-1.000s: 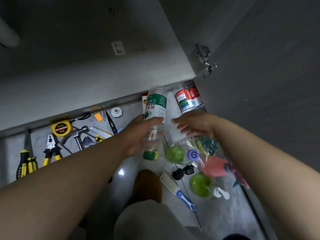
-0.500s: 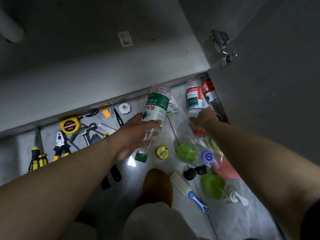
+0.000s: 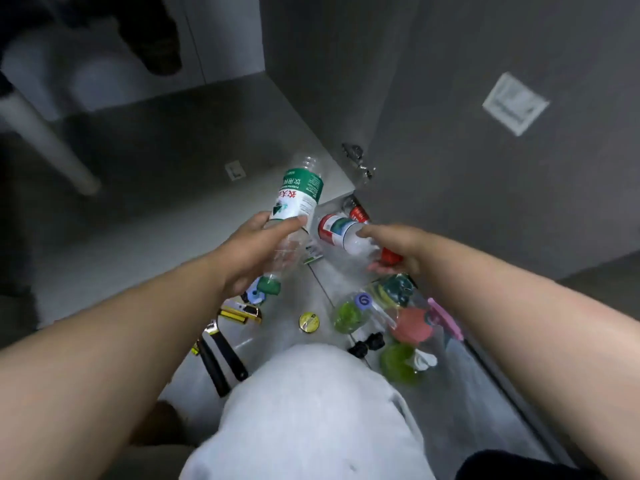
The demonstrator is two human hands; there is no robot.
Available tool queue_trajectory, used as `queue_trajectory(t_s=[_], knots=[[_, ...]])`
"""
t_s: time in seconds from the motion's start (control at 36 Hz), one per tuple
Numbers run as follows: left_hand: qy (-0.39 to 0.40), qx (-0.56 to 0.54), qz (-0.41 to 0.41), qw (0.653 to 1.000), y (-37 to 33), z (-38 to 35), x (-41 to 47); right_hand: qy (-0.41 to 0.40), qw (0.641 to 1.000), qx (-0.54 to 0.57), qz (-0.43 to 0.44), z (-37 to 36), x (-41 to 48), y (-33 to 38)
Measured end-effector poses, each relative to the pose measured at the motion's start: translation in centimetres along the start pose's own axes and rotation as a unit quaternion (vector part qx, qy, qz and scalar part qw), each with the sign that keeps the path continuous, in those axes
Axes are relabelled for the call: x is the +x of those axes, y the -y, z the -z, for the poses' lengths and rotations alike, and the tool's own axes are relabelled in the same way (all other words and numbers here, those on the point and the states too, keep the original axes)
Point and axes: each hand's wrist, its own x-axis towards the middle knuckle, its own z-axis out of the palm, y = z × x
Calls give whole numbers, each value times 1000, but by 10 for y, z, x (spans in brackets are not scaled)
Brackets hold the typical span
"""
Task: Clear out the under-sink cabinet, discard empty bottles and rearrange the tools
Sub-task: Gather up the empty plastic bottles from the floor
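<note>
Red-capped bottle now tilted in right hand | green-labelled clear bottle: left hand

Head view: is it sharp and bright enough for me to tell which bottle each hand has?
Head view: dim overall, the white pipe top-left smeared by motion blur; centre sharp enough: left hand grips the green-label bottle, right hand grips the red-label bottle; faint glare on the floor.

Glossy floor strewn with tools.
</note>
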Motion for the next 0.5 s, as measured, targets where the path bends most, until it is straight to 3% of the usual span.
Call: queue_trajectory(t_s=[0.11, 0.22, 0.5], knots=[[24, 32, -13, 999, -30, -28, -37, 1, 998, 26, 61, 24, -67, -2], [89, 109, 4, 990, -52, -65, -71, -1, 989, -84, 123, 53, -135, -18], [251, 256, 33, 933, -61, -194, -160, -85, 981, -145, 98, 139, -286, -123]])
